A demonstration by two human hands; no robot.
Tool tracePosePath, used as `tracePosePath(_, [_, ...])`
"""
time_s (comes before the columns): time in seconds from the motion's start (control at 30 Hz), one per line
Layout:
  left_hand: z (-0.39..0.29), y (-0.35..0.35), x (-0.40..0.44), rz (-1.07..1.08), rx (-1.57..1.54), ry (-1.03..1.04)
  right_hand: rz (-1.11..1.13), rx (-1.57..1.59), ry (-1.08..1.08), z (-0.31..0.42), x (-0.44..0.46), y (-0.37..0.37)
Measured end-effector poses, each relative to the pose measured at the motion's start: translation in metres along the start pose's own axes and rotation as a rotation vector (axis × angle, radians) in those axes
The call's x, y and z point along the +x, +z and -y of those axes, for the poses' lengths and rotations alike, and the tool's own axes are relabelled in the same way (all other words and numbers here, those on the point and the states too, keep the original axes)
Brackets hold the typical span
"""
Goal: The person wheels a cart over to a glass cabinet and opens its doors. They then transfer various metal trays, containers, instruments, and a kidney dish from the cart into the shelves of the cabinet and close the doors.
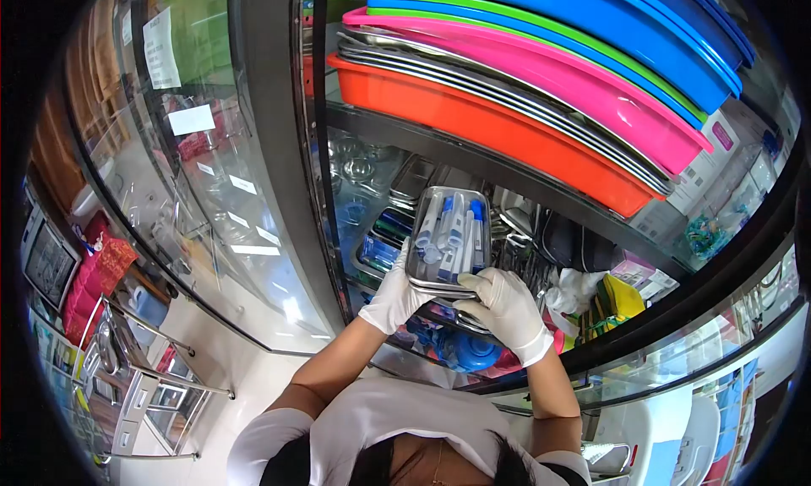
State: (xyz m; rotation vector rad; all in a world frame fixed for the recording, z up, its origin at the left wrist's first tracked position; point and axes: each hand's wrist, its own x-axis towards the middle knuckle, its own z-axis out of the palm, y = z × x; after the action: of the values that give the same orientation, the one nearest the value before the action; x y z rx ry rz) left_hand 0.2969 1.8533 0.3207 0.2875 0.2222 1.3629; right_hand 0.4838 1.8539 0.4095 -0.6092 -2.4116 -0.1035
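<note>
Both hands wear white gloves and hold a small rectangular metal tray point(416, 271) at the front of a cabinet shelf. My left hand point(394, 295) grips its left near corner, fingers partly hidden under the tray. At the right near corner, my right hand point(505, 308) closes its thumb and fingers on the rim. Several white and blue pen-shaped devices point(456, 228), resembling injector pens, lie lengthwise in the tray. Another metal tray with blue items point(378, 254) sits on the shelf beside my left hand.
Above the hands, a shelf carries stacked plastic trays, an orange one point(473, 118) lowest and a blue one point(574, 21) on top. A glass door point(245, 173) stands at the left. A wheeled metal trolley point(135, 384) is at lower left. A yellow packet point(619, 298) lies right of my hands.
</note>
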Motion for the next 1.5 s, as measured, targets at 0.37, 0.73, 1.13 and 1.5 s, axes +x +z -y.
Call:
tracePosePath(0.37, [0.000,0.024,0.009,0.094,-0.032,0.009,-0.120,0.114,0.063,-0.010,0.009,0.013])
tracePosePath(0.73, [-0.032,0.018,0.051,0.105,0.215,0.206,-0.294,0.147,0.167,-0.072,0.071,0.053])
tracePosePath(1.13, [-0.031,0.006,-0.033,0.086,0.362,0.284,-0.167,-0.082,0.281,-0.162,0.090,0.128])
tracePosePath(1.5, [-0.045,-0.005,-0.065,0.180,0.398,0.204,-0.110,-0.309,0.281,-0.210,0.082,0.168])
